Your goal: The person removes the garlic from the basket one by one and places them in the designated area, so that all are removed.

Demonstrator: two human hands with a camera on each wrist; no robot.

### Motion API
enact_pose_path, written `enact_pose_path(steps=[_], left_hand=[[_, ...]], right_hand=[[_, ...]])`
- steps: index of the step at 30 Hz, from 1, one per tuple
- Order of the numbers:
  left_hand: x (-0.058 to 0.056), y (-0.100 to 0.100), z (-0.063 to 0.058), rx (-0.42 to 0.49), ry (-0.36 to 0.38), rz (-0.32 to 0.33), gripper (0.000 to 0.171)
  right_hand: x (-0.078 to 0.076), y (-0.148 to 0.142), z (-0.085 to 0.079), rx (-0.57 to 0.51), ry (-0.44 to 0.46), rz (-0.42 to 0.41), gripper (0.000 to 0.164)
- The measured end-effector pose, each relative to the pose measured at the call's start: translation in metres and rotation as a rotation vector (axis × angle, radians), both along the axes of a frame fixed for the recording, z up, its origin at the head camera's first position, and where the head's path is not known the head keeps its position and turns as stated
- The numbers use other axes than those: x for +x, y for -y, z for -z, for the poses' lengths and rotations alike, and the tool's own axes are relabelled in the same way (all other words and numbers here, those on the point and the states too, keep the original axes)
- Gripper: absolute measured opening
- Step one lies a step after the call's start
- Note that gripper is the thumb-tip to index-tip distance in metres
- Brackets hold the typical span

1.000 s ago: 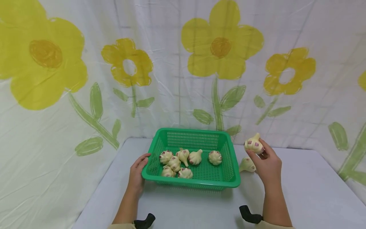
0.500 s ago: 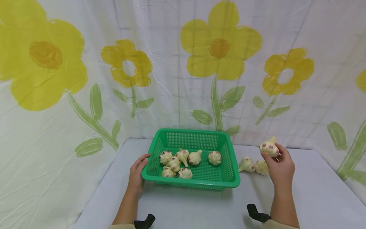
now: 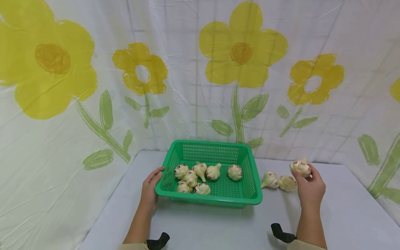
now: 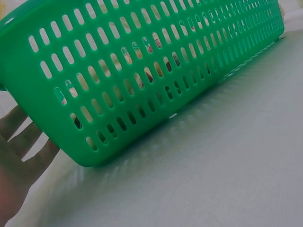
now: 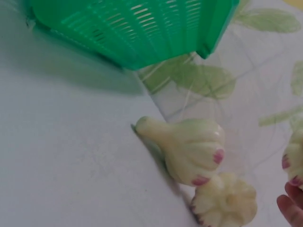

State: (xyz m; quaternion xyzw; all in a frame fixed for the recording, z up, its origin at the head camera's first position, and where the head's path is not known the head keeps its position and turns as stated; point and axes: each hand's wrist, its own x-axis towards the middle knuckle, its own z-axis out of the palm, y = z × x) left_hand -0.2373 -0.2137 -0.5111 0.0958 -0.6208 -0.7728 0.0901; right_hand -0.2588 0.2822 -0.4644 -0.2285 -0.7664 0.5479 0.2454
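A green plastic basket (image 3: 209,200) stands on the table with several garlic bulbs (image 3: 213,172) inside, white with purple patches. My left hand (image 3: 150,189) rests against its left side; in the left wrist view the fingers (image 4: 40,158) lie fairly straight along the outer wall. To the right of the basket, my right hand (image 3: 310,189) holds a garlic bulb (image 3: 300,168) between thumb and fingers, just above the table. Two more bulbs lie between basket and hand: a long-necked garlic bulb (image 3: 270,180) and a rounder garlic bulb (image 3: 287,183), touching or nearly touching.
The white table (image 3: 218,229) runs back to a hanging curtain (image 3: 181,114) printed with yellow flowers. Black curved pieces (image 3: 282,233) are strapped at both wrists. The basket's right wall stands close to the long-necked bulb.
My right hand has moved right, then lowered with its garlic bulb, uncovering the rounder bulb on the table. The left hand and the basket have stayed in place.
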Motion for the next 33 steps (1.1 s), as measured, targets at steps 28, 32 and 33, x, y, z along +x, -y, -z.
enact_pose_path(steps=[28,32,33], left_hand=[[-0.001,0.0,0.0,-0.014,-0.005,0.0,0.044],[-0.001,0.0,0.002,-0.013,-0.002,-0.001,0.046],[-0.001,0.0,0.002,-0.015,-0.002,0.001,0.046]], right_hand=[[-0.008,-0.008,0.025,-0.261,0.01,0.025,0.07],[-0.008,-0.01,0.027,-0.322,0.0,0.031,0.07],[-0.008,-0.01,0.027,-0.339,-0.006,0.03,0.069]])
